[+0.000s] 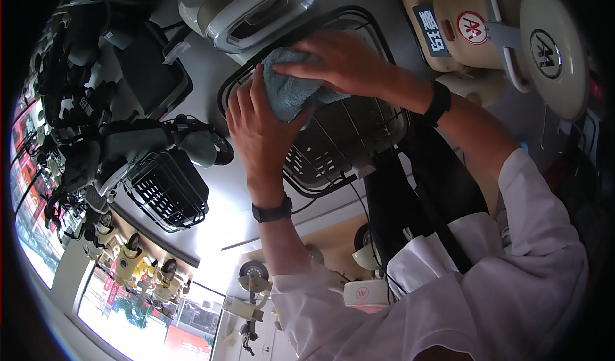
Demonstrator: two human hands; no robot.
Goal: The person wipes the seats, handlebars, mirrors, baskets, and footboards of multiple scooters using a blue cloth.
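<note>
A light blue towelling cloth is bunched between my two hands above a black wire basket. My left hand is closed around the near-left side of the cloth, its fingers bent over the edge. From the right, my right hand presses on the top of the cloth, with the thumb and fingers curled onto it. Part of the cloth trails toward the basket's middle. The basket has thin bars and a perforated black panel; my hands hide part of its far rim.
Beyond the basket is a pale scooter front with an oval light. A cream scooter with a round backrest stands at right. Dark scooters, one with a basket, crowd the left. More small scooters stand near bright windows.
</note>
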